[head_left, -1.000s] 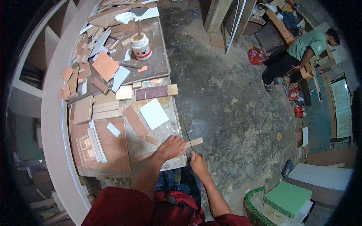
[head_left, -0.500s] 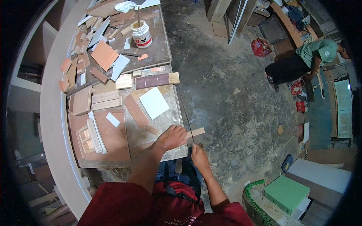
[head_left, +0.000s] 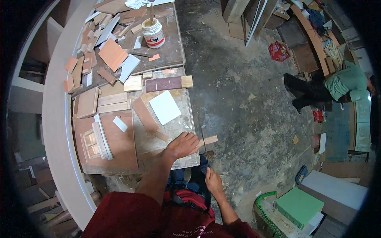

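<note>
A narrow pale wooden strip (head_left: 211, 139) lies across the near right corner of the workbench (head_left: 187, 160), one end sticking out past the edge. My left hand (head_left: 183, 145) presses down on it with curled fingers, holding it against the bench. In my closed right hand (head_left: 214, 183) is a handsaw (head_left: 205, 150). Its thin dark blade, seen nearly edge-on, crosses the strip just beyond the bench edge; the handle is mostly hidden in my fist. Near my left hand lie a small wooden block (head_left: 162, 136), a brown board piece (head_left: 145, 115) and a white square panel (head_left: 165, 108).
A white tub (head_left: 153, 35) with a brush stands farther back on the bench, beside many wood offcuts (head_left: 114, 54). A small wooden frame piece (head_left: 92, 144) sits at the left. Across the floor, a person in green (head_left: 344, 85) bends over. A green box (head_left: 300, 206) stands lower right.
My right hand has drawn the saw back toward me, while my left hand stays on the strip. The person in green has shifted position.
</note>
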The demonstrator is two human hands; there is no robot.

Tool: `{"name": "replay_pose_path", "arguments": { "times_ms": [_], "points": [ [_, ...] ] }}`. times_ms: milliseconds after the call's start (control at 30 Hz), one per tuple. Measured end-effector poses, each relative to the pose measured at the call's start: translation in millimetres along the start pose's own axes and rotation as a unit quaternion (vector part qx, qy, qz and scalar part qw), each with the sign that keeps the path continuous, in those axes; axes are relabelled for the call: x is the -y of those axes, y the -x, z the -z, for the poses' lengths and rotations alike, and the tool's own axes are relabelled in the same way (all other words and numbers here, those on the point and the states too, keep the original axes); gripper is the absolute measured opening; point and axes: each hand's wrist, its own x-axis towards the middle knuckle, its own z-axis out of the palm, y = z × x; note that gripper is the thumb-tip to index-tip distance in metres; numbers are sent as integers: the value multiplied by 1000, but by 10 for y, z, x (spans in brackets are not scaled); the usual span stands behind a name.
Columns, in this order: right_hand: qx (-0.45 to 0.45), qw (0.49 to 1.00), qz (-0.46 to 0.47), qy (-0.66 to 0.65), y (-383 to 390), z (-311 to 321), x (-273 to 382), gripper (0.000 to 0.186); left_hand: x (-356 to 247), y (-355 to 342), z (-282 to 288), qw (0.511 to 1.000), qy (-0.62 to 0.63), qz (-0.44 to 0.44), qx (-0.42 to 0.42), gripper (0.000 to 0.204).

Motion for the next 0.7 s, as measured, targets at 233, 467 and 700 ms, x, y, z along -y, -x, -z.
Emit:
{"name": "replay_pose_path", "arguments": {
  "times_ms": [233, 467, 700],
  "points": [
    [-26, 995, 88, -46, -533, 168, 446, 40, -12, 14, -23, 1000, 7, 4, 3, 31],
    [19, 999, -7, -40, -454, 279, 475, 46, 13, -8, 18, 1000, 23, 3, -2, 31],
    [-26, 997, 8, -74, -50, 66, 216, 43, 8, 24, -46, 998, 56, 30, -22, 34]
  ]
}}
